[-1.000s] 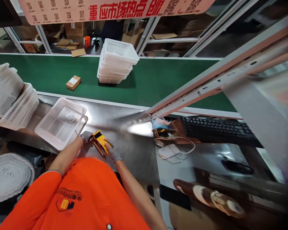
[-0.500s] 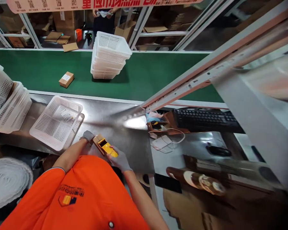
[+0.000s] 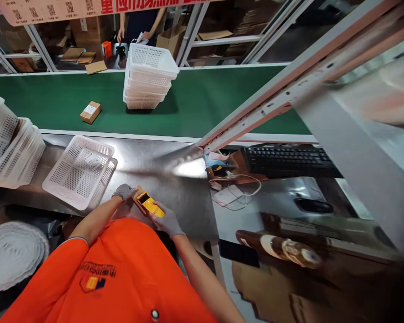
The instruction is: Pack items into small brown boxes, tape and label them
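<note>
Both gloved hands, left hand and right hand, clasp the yellow box at the desk's front edge; best kept level and steady.

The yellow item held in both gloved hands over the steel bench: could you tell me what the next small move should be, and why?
Probably a short carry to the left, to set the yellow item into the white basket. Both the left hand and the right hand grip it, along with a brown cardboard piece beneath it, just above the steel bench, and that open basket lies nearest.
</note>
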Available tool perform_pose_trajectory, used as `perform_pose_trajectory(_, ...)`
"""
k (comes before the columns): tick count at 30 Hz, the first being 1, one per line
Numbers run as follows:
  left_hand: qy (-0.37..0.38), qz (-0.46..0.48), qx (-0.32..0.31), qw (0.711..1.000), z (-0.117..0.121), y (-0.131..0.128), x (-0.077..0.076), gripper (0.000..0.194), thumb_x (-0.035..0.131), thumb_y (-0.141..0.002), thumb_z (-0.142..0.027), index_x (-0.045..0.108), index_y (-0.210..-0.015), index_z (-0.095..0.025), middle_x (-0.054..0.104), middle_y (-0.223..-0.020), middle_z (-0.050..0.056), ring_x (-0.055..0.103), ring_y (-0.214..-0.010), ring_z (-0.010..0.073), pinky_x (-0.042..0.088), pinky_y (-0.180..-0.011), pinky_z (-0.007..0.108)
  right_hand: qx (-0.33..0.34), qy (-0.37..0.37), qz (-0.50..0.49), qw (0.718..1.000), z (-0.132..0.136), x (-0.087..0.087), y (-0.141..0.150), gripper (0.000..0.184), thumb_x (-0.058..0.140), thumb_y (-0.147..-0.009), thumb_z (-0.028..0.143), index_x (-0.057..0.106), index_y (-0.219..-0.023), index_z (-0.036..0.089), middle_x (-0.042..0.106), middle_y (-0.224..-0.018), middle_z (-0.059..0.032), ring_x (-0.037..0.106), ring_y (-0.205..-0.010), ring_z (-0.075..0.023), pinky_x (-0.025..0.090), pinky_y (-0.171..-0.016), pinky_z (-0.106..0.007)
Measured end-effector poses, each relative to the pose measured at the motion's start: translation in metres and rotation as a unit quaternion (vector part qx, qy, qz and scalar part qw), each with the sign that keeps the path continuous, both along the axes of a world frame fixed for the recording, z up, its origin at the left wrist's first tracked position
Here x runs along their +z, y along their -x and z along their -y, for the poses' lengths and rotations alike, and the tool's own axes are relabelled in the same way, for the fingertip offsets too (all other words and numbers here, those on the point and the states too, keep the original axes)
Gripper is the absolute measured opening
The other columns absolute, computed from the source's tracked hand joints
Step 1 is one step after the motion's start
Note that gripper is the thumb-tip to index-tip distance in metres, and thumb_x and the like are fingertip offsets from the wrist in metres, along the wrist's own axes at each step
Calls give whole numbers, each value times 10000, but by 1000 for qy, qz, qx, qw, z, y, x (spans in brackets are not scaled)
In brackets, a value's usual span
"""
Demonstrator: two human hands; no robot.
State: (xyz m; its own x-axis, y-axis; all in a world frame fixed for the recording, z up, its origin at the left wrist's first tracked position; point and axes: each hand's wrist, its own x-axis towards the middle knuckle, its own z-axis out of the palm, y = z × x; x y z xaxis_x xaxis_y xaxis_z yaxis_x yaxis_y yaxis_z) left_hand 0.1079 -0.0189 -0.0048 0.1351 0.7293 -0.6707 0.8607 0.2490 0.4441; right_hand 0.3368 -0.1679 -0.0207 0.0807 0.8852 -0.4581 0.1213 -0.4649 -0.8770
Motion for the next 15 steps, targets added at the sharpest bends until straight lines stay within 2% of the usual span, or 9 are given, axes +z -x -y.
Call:
perform_pose_trajectory(3,-3,-37,-6,999,-5,-4,3,518,659,-1118,-592,882,-967,-149,864,-1018,151,775,-899,241,449,-714,303,5,10,-8,1000,-2,-2,4,616,831,-725,473,759,-1289,237,900,-1223,-148,881,-1119,-355,748,-991,-503)
perform_pose_trajectory(6,-3,-57,-20,998,-9,-4,5,542,648,-1123,-623,891,-1026,-149,878,-1076,162,797,-941,246,453,-715,294,19,14,-13,1000,2,5,-3,677,848,-736,470,753,-1363,234,901,-1251,-133,880,-1128,-341,732,-1034,-496)
perform_pose_trajectory(10,-6,-68,-48,996,-12,-3,6,560,647,-1118,-639,898,-1077,-140,884,-1110,170,808,-961,250,463,-713,288,59,10,39,997,31,16,-37,722,874,-745,479,785,-1407,205,909,-1226,-136,883,-1097,-360,729,-1031,-497)
perform_pose_trajectory(13,-12,-81,-72,994,-14,-3,7,572,592,-1142,-627,903,-1106,-148,883,-1084,160,811,-941,254,489,-719,294,66,13,56,996,57,18,-61,670,848,-723,441,815,-1353,216,917,-1210,-122,895,-1089,-361,735,-1014,-483)
perform_pose_trajectory(15,-27,-94,-94,991,-14,-3,10,545,593,-1144,-602,905,-1102,-158,876,-1071,159,814,-957,267,523,-761,304,62,7,61,996,65,17,-67,625,823,-723,411,827,-1318,219,922,-1192,-112,903,-1060,-348,746,-973,-458)
